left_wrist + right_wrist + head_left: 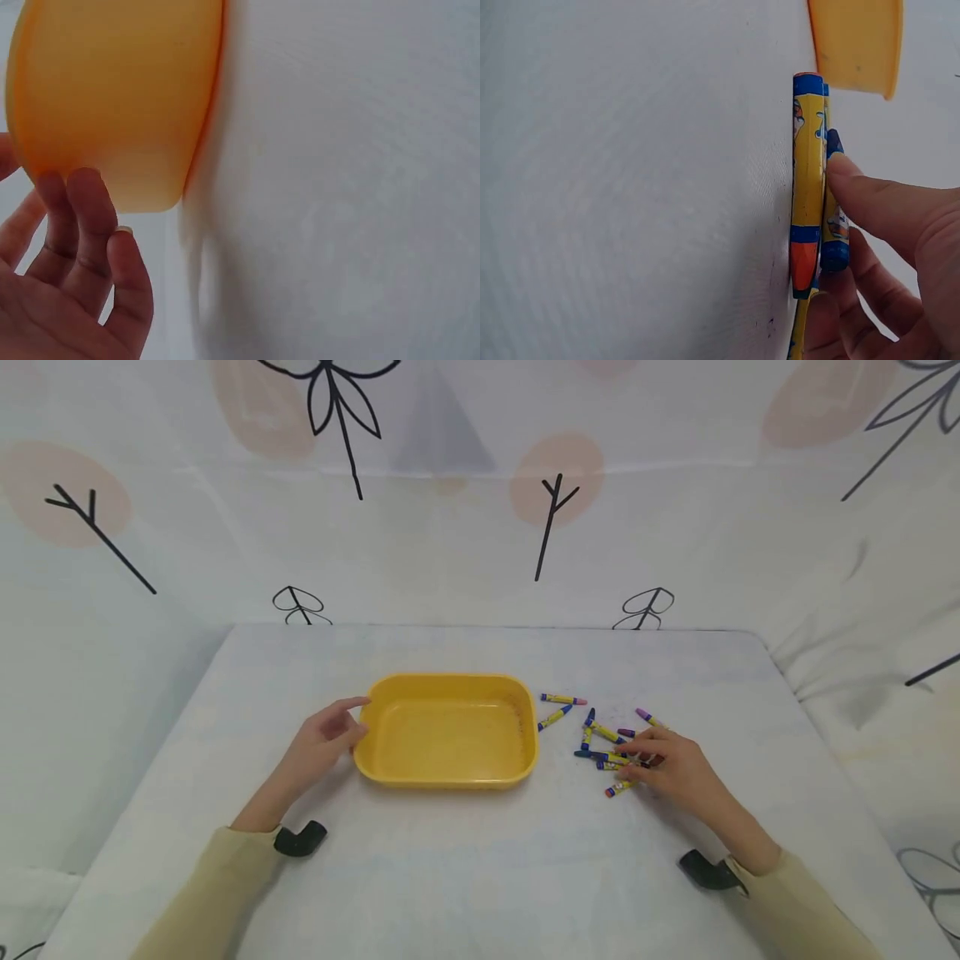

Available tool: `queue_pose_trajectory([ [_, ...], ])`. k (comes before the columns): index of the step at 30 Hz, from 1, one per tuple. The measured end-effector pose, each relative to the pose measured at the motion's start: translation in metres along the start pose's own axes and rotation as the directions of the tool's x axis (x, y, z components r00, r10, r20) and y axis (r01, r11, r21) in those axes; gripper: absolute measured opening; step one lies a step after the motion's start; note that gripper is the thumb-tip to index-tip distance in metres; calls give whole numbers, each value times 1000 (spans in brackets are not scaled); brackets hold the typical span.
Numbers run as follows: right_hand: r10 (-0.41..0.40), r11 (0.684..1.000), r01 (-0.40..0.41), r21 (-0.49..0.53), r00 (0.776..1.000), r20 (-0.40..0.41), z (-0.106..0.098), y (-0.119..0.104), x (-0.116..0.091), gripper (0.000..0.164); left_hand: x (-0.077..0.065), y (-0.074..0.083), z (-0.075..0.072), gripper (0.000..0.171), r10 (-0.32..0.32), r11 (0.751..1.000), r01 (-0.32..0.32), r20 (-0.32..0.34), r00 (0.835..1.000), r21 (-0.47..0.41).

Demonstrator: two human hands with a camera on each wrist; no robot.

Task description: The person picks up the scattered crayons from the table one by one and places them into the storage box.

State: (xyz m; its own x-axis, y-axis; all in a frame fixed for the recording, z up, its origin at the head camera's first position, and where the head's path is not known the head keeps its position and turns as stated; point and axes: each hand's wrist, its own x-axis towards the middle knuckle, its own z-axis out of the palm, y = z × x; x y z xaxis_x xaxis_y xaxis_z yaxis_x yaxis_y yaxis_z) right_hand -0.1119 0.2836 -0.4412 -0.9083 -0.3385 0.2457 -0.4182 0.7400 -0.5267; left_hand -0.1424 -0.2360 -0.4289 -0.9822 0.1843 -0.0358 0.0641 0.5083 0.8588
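Note:
A yellow plastic tray lies on the table, with nothing inside it. At its left end, the fingertips of my left hand rest against the rim; the left wrist view shows relaxed fingers along the tray's outer wall. Over a loose group of crayons to the right of the tray is my right hand. Its thumb and fingers pinch a dark-blue-tipped crayon in a yellow wrapper. Right beside that one, an orange-tipped crayon lies nearer the camera.
Several other crayons are scattered between tray and right hand, among them a pink-tipped crayon, a blue-tipped crayon and a purple-tipped crayon. A white cloth covers the table. Behind it hangs a patterned curtain.

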Motion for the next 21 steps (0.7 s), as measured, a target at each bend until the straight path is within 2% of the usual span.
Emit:
queue_pose_trajectory([
  [5,29,1000,-28,-13,999,46,-2,-2,1,23,5,-4,5,48,-19,1000,17,47,999,24],
  [9,25,1000,-25,-18,999,46,-3,-3,2,21,6,-1,6,51,-59,997,55,60,996,51],
  [21,-5,1000,6,-16,999,53,-11,-8,6,18,4,0,5,53,-41,997,36,71,997,65],
])
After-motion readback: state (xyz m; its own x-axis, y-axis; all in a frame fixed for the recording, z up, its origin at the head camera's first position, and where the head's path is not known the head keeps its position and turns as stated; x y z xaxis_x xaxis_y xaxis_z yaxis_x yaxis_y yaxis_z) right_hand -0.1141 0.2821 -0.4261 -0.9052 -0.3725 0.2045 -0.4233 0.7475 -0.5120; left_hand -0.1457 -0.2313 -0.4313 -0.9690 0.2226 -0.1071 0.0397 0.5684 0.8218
